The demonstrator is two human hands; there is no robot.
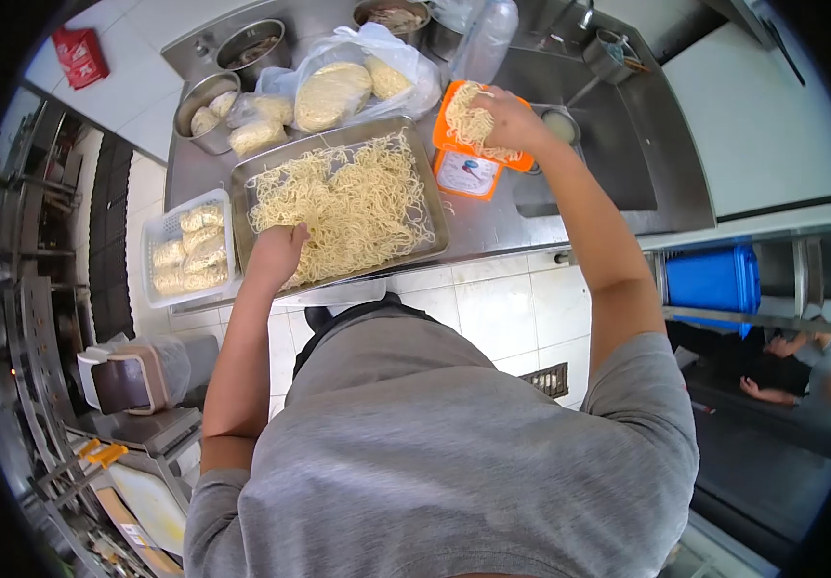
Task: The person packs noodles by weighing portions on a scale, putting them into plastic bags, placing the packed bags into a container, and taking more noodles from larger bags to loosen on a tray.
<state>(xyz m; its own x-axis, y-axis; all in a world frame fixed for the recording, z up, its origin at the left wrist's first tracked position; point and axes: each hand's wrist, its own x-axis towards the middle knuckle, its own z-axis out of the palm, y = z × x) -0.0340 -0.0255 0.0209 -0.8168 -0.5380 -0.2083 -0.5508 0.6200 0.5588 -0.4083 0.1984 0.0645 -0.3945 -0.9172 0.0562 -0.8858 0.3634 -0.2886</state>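
Observation:
A metal tray (437, 207) holds a broad layer of loose pale yellow noodles (367, 193). At its near left side, my left hand (278, 254) is closed at the edge of the noodles, its fingertips partly hidden. To the right, an orange kitchen scale (468, 176) with a white face carries an orange pan (521, 162) heaped with noodles (466, 120). My right hand (509, 119) reaches over that pan, fingers curled into the noodles there.
Left of the tray stands a white plastic basket (148, 246) of bagged noodle portions (201, 241). Behind are a plastic bag of noodles (333, 96), metal pots (251, 48) and a clear bottle (486, 43). A sink (618, 144) lies right. Another person (791, 361) is at far right.

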